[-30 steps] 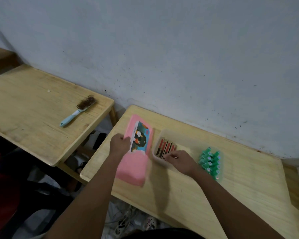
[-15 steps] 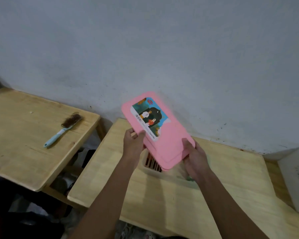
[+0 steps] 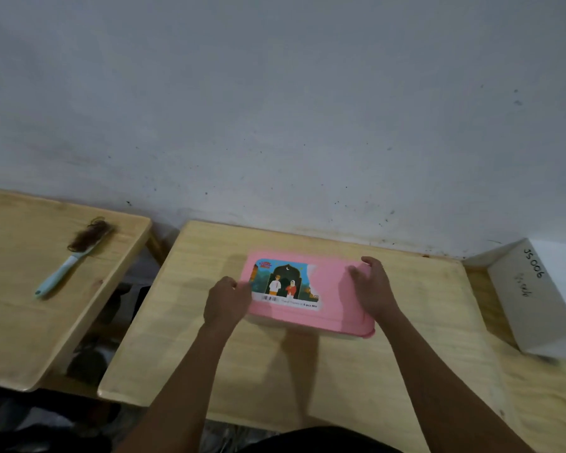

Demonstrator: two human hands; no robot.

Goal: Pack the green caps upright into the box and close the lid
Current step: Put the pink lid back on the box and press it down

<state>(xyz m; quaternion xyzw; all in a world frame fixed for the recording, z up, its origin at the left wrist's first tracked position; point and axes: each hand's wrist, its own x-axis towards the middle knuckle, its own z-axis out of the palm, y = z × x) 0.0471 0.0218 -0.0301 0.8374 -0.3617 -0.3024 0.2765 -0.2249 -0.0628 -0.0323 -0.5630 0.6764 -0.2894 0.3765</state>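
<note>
One pink lid [image 3: 327, 289] lies flat on one box [image 3: 294, 328] near the middle of the table's [image 3: 307, 380] far edge, between two hands. The left hand [image 3: 224, 304] curls its fingers around the lid's left end. The right hand [image 3: 374, 289] grips the right end, fingers bent over the far corner.

Side table [image 3: 30, 322]: left of centre table [image 3: 209, 371]. Brush [image 3: 66, 266]: blue handle, hair-clogged, on side table. White carton [image 3: 536, 308]: handwritten marks, right of centre table.

The wooden desk [image 3: 307, 371] bears the pink-lidded box [image 3: 330, 289] toward its far side; the left desk [image 3: 13, 322] carries a hairbrush [image 3: 66, 265].
</note>
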